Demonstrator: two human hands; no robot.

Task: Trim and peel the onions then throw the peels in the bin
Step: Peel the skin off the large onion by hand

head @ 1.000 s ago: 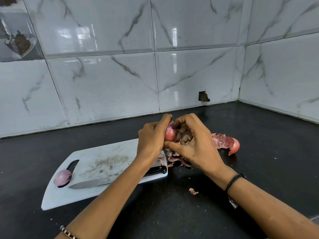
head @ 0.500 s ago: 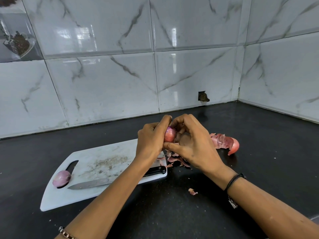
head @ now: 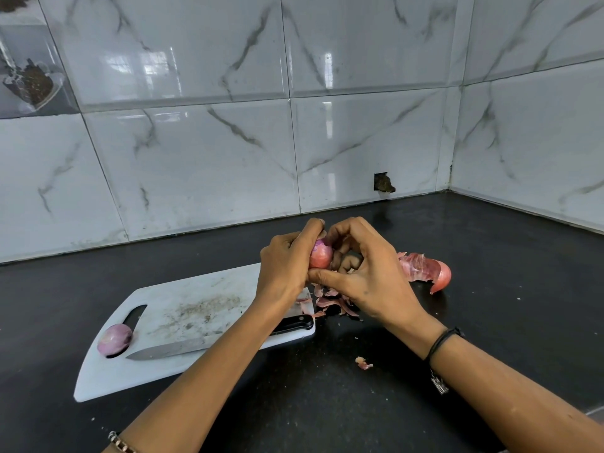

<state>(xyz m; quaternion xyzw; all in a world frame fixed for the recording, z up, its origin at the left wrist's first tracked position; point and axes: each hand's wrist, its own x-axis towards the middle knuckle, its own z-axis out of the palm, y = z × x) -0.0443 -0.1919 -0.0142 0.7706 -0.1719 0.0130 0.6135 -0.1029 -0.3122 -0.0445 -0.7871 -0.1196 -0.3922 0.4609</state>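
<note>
A small pink onion (head: 321, 254) is held in the air above the right end of the white cutting board (head: 183, 308). My left hand (head: 287, 261) grips it from the left. My right hand (head: 362, 273) has its fingers curled round the onion's right side, fingertips at its top. Loose pink peels (head: 330, 304) lie on the counter just below my hands. A peeled purple onion (head: 114, 339) rests at the board's left end by the handle hole. The bin is not in view.
A black-handled knife (head: 183, 348) lies along the board's near edge. A large curl of onion skin (head: 425, 268) sits on the black counter right of my hands, and a small scrap (head: 363, 363) lies nearer me. Tiled walls close the back and right.
My fingers have shifted slightly on the onion, with my right fingertips now at its top. Everything on the counter has stayed put.
</note>
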